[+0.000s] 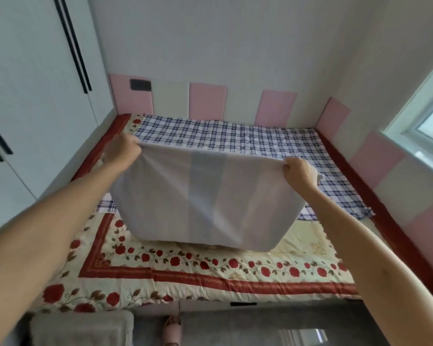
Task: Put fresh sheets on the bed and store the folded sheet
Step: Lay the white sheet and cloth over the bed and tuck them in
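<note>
A thin white sheet (200, 198), partly folded, hangs in the air over the middle of the bed. My left hand (121, 149) grips its upper left corner and my right hand (298, 169) grips its upper right corner, stretching the top edge taut between them. Its lower edge droops down to the bed. Under it lies a blue-and-white checked sheet (235, 138) spread over the far half of the bed. A cream quilt with red roses and a red border (185, 265) covers the near half.
Pink and cream padded panels (208, 101) line the walls round the bed. A white wardrobe (23, 96) stands at the left and a window (425, 116) at the right. On the dark floor below are a grey stool (80, 328) and a pink slipper (171, 330).
</note>
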A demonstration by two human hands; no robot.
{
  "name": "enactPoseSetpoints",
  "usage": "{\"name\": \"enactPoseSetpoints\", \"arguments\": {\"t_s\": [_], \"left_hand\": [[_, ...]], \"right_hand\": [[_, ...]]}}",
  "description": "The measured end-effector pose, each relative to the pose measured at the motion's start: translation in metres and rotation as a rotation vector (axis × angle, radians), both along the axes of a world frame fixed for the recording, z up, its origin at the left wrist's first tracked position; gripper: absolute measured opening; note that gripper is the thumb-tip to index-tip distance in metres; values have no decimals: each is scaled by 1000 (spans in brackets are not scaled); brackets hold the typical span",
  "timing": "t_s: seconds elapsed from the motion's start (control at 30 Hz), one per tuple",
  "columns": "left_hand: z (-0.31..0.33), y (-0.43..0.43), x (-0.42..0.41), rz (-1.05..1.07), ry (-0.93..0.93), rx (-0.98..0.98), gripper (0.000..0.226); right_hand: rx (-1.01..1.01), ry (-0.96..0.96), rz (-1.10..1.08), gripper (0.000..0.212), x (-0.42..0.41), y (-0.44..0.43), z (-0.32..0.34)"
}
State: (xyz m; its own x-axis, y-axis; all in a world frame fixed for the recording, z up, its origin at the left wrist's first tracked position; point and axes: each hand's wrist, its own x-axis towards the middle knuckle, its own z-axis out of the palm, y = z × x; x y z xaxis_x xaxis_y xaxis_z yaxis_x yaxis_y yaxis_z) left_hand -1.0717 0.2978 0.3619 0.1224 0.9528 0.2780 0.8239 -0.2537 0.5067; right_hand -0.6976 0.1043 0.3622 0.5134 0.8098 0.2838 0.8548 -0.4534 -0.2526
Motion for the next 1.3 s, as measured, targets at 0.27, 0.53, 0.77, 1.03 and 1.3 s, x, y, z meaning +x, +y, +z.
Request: {"name": "enactPoseSetpoints", "arguments": {"t_s": [0.27, 0.53, 0.77, 1.03, 1.3], "left_hand": [[123, -39, 16, 156, -173, 269, 28], [170, -56, 29, 205, -304, 374, 23], [152, -8, 41, 252, -382, 378, 20], [130, 127, 98, 243, -267, 129, 21], [204, 211, 145, 169, -281, 339, 23]], "right_hand": [[409, -178, -29, 16, 17, -13, 100], [687, -75, -125, 32, 28, -6, 144], [692, -107, -99, 29, 46, 43, 130], [415, -61, -121, 18, 81, 179, 108], [662, -24, -205, 33, 121, 247, 180]]}}
